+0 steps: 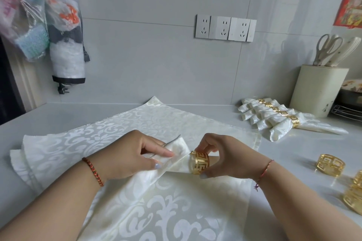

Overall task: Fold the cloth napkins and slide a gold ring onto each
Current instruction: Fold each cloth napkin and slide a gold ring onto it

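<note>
A cream damask napkin (pixel 64 148) is folded into a fan that narrows to the right on the counter. My left hand (pixel 135 152) pinches its gathered narrow part. My right hand (pixel 221 156) pinches a gold cut-out ring (pixel 198 162) that sits around the napkin's narrow end. Under both hands lies a flat spread napkin (pixel 176 201). A row of several ringed napkins (pixel 274 117) lies at the back right. Loose gold rings (pixel 330 164) rest at the right, with more (pixel 354 195) by the frame edge.
A cream utensil holder (pixel 317 92) with scissors stands at the back right, beside a wire rack (pixel 346 113). Wall sockets (pixel 225 28) are on the tiled wall. Mesh bags (pixel 64 31) hang at the upper left. The grey counter (pixel 58 113) runs left and back.
</note>
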